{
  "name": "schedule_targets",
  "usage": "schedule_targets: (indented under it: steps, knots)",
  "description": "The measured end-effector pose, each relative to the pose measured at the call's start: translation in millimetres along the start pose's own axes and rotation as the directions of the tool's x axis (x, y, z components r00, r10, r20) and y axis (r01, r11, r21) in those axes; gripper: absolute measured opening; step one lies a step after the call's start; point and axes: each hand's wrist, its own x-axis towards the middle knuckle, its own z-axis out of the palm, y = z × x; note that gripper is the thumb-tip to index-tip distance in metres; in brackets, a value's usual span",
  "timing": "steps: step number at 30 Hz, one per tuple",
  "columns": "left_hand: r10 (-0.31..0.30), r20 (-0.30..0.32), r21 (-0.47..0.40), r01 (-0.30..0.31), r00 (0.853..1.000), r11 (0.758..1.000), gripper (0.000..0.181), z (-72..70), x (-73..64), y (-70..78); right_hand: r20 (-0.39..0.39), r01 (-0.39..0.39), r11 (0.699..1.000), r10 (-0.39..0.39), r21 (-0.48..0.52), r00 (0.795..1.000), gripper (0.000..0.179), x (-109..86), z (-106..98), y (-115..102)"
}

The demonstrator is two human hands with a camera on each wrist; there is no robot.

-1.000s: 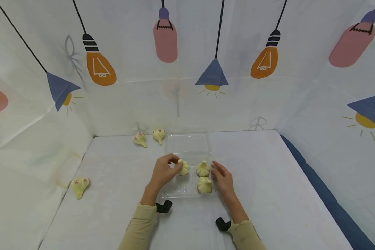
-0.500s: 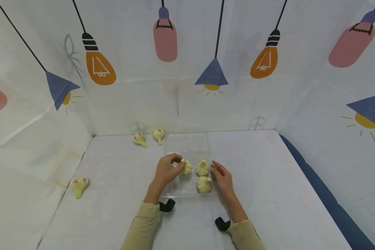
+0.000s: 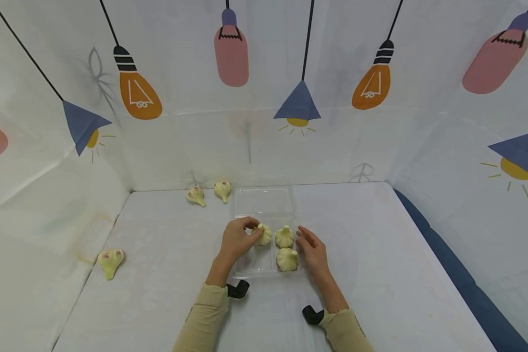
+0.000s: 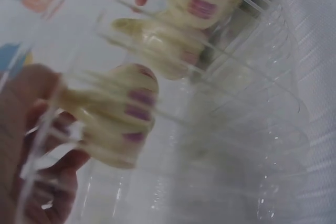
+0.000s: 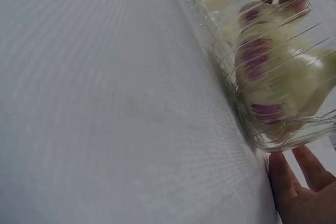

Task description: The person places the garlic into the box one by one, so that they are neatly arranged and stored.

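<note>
My left hand (image 3: pixel 237 240) pinches a pale garlic bulb (image 3: pixel 265 235) by its stem, at the back left of a clear plastic container (image 3: pixel 258 266). In the left wrist view, this garlic bulb (image 4: pixel 118 119) shows purple patches on its base, seen through the container's wall. Two more garlic bulbs sit along the container's right side, one garlic bulb (image 3: pixel 284 237) behind the other garlic bulb (image 3: pixel 287 260). At the right side is my right hand (image 3: pixel 314 252), its fingers loosely bent. In the right wrist view its fingertips (image 5: pixel 283 169) touch the container's corner.
The container's clear lid (image 3: pixel 264 201) lies folded back toward the wall. Left of it, near the back edge, lie a garlic bulb (image 3: pixel 222 190) and another garlic bulb (image 3: pixel 196 196). A third garlic bulb (image 3: pixel 111 262) lies by the table's left edge. White printed sheets surround the table.
The left hand has moved slightly right, carrying the pinched garlic bulb farther over the container. My right hand and the other bulbs stay in place.
</note>
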Motion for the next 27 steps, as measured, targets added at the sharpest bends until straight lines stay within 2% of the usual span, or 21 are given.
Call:
schedule_targets:
  steps: [13,19,27]
  knots:
    - [-0.06,0.053,0.009,0.06,0.997,0.998,0.013,4.2,-0.6,-0.5,-0.008,0.011,1.0,-0.011,0.001,1.0,0.036,0.6,0.8,1.2]
    - [-0.057,0.063,0.003,0.057,0.996,0.998,0.013,5.6,-1.3,-1.2,0.0,0.017,1.0,-0.017,0.01,1.0,0.037,-1.8,0.8,-3.8]
    - [-0.07,0.088,0.01,0.069,0.994,0.998,0.015,6.6,-1.9,0.0,-0.006,0.015,1.0,-0.015,0.011,1.0,0.037,-0.3,1.7,1.4]
